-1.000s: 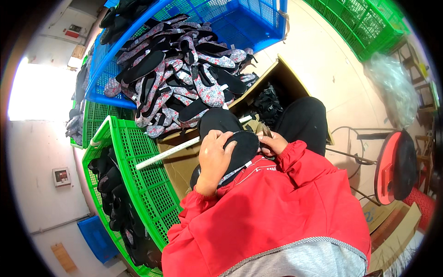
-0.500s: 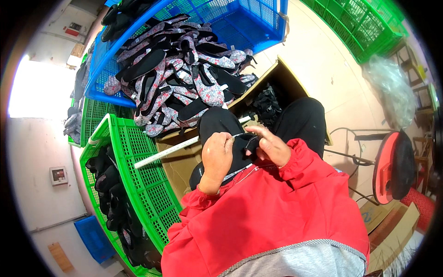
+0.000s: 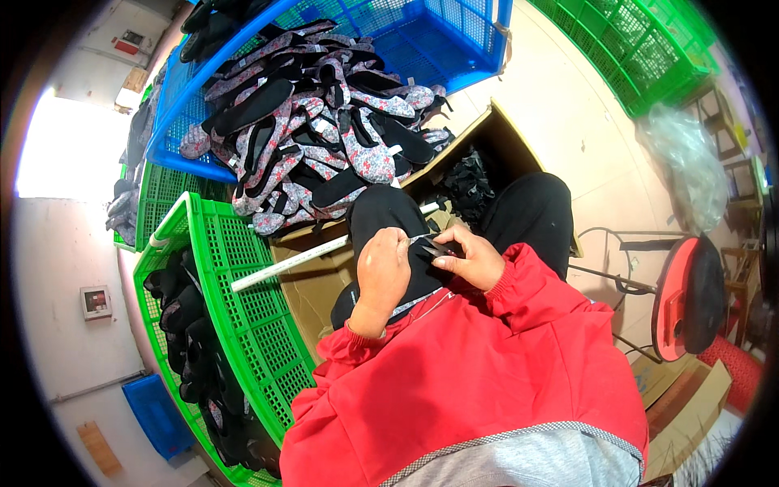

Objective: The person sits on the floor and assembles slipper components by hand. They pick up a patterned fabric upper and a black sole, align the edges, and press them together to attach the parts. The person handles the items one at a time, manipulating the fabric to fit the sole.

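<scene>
On my lap lies a cloth shoe (image 3: 408,305) with a black sole and a thin edge of patterned fabric, mostly hidden against my black trousers. My left hand (image 3: 381,272) is closed, its thumb and fingers pinching the shoe's edge. A thin pale strand or edge (image 3: 421,236) runs from that pinch toward my right hand. Closed around small dark thread snips (image 3: 438,249), my right hand (image 3: 474,258) sits just right of the left one, the pointed blades directed left.
Ahead, floral cloth shoes (image 3: 324,130) are heaped beside a blue crate (image 3: 454,61). A cardboard box (image 3: 507,134) with black scraps stands by my knees. At left, a green crate (image 3: 251,308) holds black shoes; a white pole (image 3: 288,268) crosses its side. A round red stool (image 3: 677,296) stands right.
My right hand's fingers have drawn in, and the snips' blades now show plainly between the hands. My left hand keeps its pinch. The view has shifted slightly.
</scene>
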Tool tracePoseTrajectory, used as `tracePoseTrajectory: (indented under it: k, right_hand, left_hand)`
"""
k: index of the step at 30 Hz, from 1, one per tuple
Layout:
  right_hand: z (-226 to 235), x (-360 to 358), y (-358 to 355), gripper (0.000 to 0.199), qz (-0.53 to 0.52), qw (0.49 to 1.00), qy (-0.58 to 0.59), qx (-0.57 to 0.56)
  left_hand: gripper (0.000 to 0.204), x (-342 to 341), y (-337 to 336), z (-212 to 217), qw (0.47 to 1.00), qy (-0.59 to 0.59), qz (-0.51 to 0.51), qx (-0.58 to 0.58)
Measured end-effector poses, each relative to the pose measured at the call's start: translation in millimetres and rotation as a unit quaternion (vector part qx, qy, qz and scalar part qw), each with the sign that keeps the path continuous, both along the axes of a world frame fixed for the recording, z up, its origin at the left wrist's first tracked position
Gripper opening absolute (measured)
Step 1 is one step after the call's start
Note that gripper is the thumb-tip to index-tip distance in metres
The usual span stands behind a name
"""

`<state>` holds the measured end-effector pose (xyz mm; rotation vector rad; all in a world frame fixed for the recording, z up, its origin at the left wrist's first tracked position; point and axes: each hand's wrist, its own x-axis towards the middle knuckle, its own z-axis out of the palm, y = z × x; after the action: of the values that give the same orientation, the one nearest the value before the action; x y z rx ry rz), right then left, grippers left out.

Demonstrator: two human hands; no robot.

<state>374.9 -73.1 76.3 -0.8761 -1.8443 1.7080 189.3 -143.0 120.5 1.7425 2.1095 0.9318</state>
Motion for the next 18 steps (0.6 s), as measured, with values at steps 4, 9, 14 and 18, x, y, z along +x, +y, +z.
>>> tracePoseTrajectory:
  k: [4, 9, 14, 18]
  right_hand:
    - [7, -5, 5, 0.029, 0.013, 0.997, -0.077, 0.014]
    - [17, -10, 12, 0.027, 0.037, 0.989, -0.142, 0.025]
    - [20, -16, 17, 0.026, 0.065, 0.978, -0.190, 0.047]
    - [20, -18, 18, 0.026, 0.077, 0.976, -0.199, 0.048]
  left_hand:
    - [0.005, -1, 1, -3, 1.000, -0.002, 0.001, -0.010]
    - [0.006, -1, 3, -4, 1.000, -0.004, 0.001, -0.012]
    - [0.006, -1, 2, -3, 1.000, -0.012, 0.013, -0.024]
    - [0.007, -1, 3, -3, 1.000, -0.012, 0.011, -0.021]
